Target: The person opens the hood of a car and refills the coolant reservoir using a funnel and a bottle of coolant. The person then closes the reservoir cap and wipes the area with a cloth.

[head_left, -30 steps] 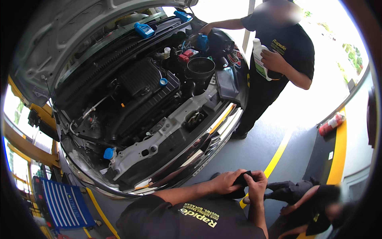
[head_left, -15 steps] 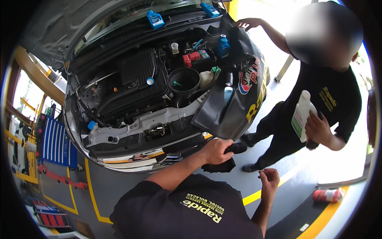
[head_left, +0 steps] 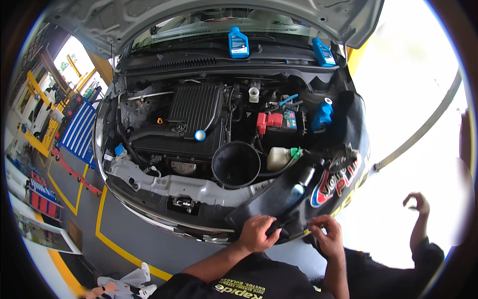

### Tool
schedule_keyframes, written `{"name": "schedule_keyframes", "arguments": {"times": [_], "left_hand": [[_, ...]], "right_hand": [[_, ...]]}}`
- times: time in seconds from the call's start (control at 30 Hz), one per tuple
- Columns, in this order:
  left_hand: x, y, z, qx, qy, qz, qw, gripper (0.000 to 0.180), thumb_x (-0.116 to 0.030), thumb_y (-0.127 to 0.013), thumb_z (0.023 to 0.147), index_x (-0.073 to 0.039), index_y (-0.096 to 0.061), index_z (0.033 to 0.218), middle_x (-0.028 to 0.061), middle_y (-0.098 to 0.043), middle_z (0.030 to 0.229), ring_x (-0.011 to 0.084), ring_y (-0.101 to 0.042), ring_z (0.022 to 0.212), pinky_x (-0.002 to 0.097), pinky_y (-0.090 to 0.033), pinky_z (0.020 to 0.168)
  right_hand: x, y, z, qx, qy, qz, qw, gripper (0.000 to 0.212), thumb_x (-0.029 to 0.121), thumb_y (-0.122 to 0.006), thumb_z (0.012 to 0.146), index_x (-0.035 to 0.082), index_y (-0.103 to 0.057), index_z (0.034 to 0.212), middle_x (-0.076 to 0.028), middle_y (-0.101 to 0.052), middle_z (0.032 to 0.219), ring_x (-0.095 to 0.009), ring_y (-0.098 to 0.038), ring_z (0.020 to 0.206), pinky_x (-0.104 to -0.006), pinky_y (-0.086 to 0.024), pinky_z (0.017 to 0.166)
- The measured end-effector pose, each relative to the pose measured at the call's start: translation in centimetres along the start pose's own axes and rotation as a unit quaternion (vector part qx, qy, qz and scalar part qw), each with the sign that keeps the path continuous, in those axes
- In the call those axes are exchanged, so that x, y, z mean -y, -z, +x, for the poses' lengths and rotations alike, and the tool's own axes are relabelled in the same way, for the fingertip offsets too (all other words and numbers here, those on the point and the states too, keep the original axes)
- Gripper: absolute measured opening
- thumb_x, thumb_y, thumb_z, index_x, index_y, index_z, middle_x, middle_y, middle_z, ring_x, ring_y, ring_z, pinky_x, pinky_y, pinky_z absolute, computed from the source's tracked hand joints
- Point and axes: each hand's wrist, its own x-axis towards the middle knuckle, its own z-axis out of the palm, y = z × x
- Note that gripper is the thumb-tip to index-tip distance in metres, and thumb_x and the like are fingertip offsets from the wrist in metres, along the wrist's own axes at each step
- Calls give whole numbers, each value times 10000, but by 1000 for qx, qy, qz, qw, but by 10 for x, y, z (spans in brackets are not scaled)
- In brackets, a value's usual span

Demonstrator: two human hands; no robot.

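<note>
My left hand [head_left: 256, 234] is closed on a soft black cloth-like thing [head_left: 273, 228], at the car's front edge. Just to its right, my right hand [head_left: 327, 236] is raised with thumb and fingers pinched together; whatever they hold, if anything, is too small to make out. Both hands are beside a black fender cover [head_left: 259, 202], draped over the front corner. A silver and light-blue cylinder [head_left: 301, 183] lies on that cover. Beyond the hands, a wide black funnel [head_left: 235, 164] stands in the engine bay next to a whitish reservoir with a green cap [head_left: 280, 158].
Blue bottles [head_left: 238, 44] [head_left: 323, 53] stand below the windshield; another blue bottle [head_left: 322, 115] is beside the battery [head_left: 289, 122]. The hood [head_left: 209, 11] is raised. A co-worker's hand [head_left: 418, 203] is at right. Someone sits at lower left, near a blue tool cart [head_left: 77, 132].
My view has swung toward the engine bay. Both hands have come closer together at the car's front corner. The co-worker's white jug is no longer in view.
</note>
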Motion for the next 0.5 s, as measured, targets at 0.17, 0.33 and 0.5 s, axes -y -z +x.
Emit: {"name": "schedule_keyframes", "arguments": {"times": [0.17, 0.33, 0.5], "left_hand": [[15, -28, 2, -22, 64, 64, 996, 245, -191, -753, 873, -15, -649, 1007, 129, -688, 844, 344, -698, 741, 441, -558, 707], [17, -46, -11, -62, 72, 200, 975, 237, -250, -740, 861, -26, -677, 907, 99, -685, 806, 284, -712, 717, 398, -579, 702], [16, -63, -6, -88, 92, 245, 961, 232, -215, -764, 797, -20, -645, 838, 124, -652, 742, 304, -674, 632, 410, -559, 619]], "right_hand": [[-40, 61, 50, -2, -27, 91, 995, 128, -54, -731, 895, -12, -679, 1005, -110, -773, 962, -168, -729, 869, -301, -566, 809], [-48, 128, 125, 29, 3, 67, 997, 98, -66, -726, 893, -13, -685, 965, -113, -743, 906, -167, -711, 822, -297, -555, 784], [-46, 179, 213, 41, 138, -9, 990, 77, -48, -730, 884, -7, -695, 937, -117, -745, 869, -199, -702, 813, -308, -539, 757]]}}
